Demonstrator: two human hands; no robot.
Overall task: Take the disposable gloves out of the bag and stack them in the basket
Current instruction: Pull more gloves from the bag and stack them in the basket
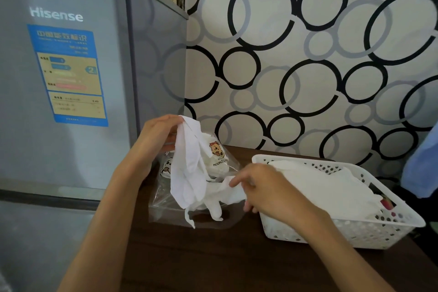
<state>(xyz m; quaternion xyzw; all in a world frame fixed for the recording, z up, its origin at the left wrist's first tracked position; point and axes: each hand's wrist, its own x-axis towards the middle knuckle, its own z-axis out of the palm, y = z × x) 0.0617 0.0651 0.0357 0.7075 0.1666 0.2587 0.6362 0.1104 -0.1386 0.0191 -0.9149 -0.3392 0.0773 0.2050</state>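
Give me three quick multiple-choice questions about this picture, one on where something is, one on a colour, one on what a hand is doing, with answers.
1. Where does the basket stand relative to the bag?
A. To its right
B. To its left
C. On top of it

2. What colour is the basket?
A. Blue
B. White
C. Black

3. What is the left hand doing?
A. Resting flat on the table
B. Holding up a glove
C. Opening the fridge

Answers:
1 A, the basket sits right of the clear bag on the dark table.
2 B, its perforated walls are white.
3 B, its fingers grip a white glove that hangs over the bag.
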